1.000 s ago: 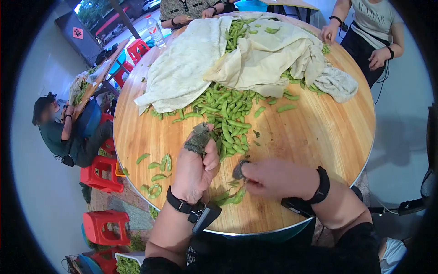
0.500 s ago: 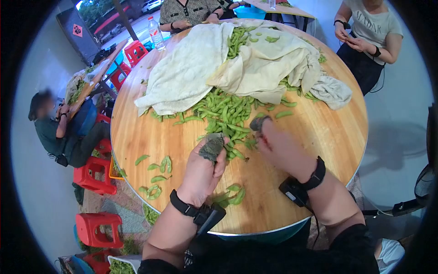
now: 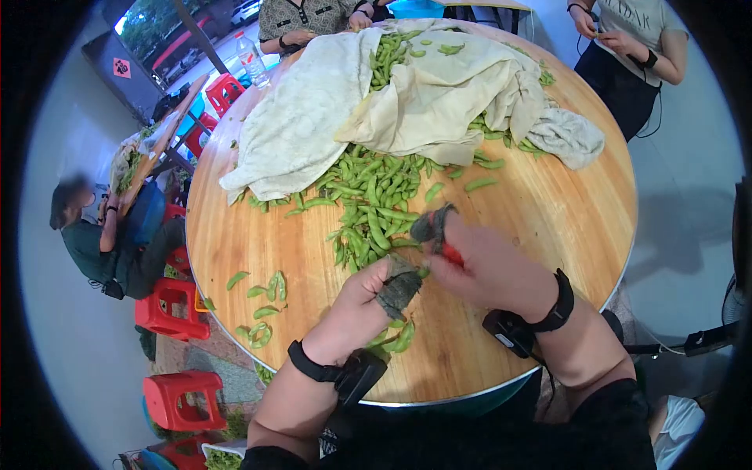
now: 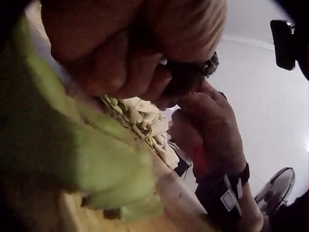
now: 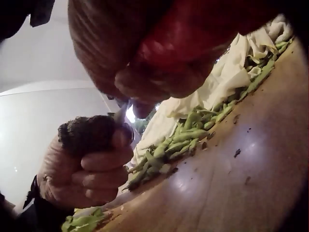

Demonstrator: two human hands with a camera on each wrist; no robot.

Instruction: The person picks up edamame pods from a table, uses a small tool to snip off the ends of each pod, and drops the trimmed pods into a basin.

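Observation:
My left hand [image 3: 356, 307], its thumb wrapped in dark grey cloth [image 3: 399, 295], has curled fingers and pinches a green soybean pod [image 5: 119, 114] whose tip sticks out. Close beside it, my right hand [image 3: 489, 262] also wears a dark cloth wrap [image 3: 432, 223] on a digit. Its curled fingers grip a red object [image 3: 452, 253] against the palm; most of that object is hidden, and I cannot tell its kind. Just beyond both hands lies a heap of soybean pods [image 3: 376, 188]. A few pods [image 3: 404, 337] lie under my left wrist, nearer the table's front edge.
White cloths [image 3: 298, 117] cover part of the heap on the round wooden table [image 3: 540, 258]. Loose pods [image 3: 266, 311] lie to the left. A plastic bottle [image 3: 252, 63] stands at the far edge. Other people sit or stand around, and red stools [image 3: 184, 399] are at the left.
My right hand moved from beside the left out to the heap, then back towards the left hand. The left hand shifted right and turned, and a pod tip now shows at its fingertips.

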